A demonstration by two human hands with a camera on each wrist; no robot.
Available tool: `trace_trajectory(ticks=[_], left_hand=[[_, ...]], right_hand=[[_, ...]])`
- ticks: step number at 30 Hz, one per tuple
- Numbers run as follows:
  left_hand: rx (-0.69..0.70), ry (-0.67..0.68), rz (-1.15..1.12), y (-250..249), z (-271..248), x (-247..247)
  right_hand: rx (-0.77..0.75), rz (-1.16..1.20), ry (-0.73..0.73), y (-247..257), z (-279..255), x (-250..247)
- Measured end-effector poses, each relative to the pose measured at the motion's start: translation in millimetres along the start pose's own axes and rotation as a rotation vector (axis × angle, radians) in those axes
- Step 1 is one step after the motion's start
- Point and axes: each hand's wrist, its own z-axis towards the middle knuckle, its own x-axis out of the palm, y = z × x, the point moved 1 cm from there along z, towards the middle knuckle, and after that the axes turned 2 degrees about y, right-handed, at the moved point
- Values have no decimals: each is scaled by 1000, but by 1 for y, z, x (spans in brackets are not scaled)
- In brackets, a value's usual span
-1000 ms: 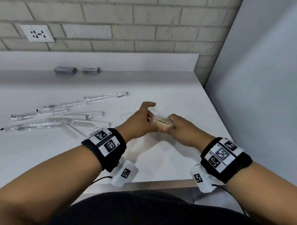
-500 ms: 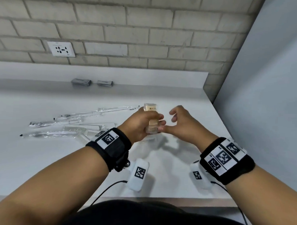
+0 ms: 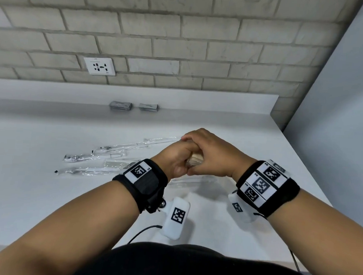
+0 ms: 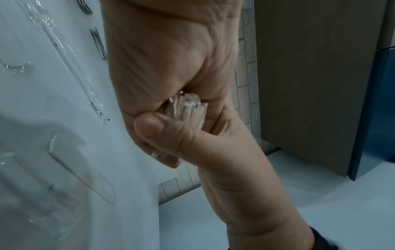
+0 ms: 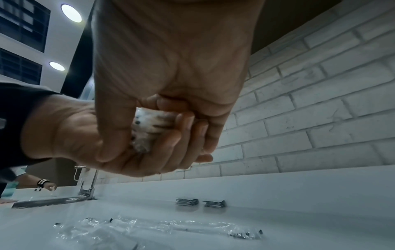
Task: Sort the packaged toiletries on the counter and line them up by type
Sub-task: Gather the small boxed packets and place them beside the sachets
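Note:
A small clear-wrapped packet (image 3: 194,159) with beige contents is held above the white counter (image 3: 51,194), clasped between both hands. My left hand (image 3: 179,157) grips it from the left with its fingers curled round it. My right hand (image 3: 205,150) is folded over its top and right side. Only a sliver of the packet shows between the fingers; the crinkled wrap (image 4: 188,108) peeks out in the left wrist view, and the packet's end (image 5: 149,126) shows in the right wrist view. Several long clear-wrapped items (image 3: 114,151) lie on the counter to the left.
Two stacks of grey sachets (image 3: 120,105) (image 3: 148,107) sit by the backsplash. A flat clear packet (image 3: 191,181) lies under my hands. A grey panel (image 3: 331,122) bounds the counter's right side. A faucet (image 5: 86,186), a sink and another person's hand (image 5: 46,184) are far left.
Half a second ago my left hand held the packet upright and my right hand hovered with spread fingers beside it. My right hand has now closed over the packet.

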Motion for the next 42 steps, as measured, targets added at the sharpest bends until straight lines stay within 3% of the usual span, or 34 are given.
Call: trace_trajectory(ticks=[7,9,12,14,16,18,21,26,30,42], left_hand=[[100,29,-115,-11,-2,-22],[157,11,-259,-18,-2,-32],[263,-30,-376,-31,-1,-48],[310,15,-377,-38,-1,-52],[316,78,-365,-40,-1,-52],[298,110,-350,-39,1,-54],[244,66,-345,-36,9,-61],[209,-133,145,-29,14,-65],[157,-279,384,-27,27,-70],[-87,-395,426,-76,153,-154]], right_hand=[[2,97,8,9,21,5],[50,295,-106,8,24,1],[314,663,-412,-1,30,0],[414,1018,-329,0,35,6],[341,1195,-189,10,39,15],[262,1129,-154,22,45,22],[280,1083,-217,27,55,29],[383,940,-346,11,72,35],[460,840,-244,-4,90,41],[825,874,-162,-75,231,35]])
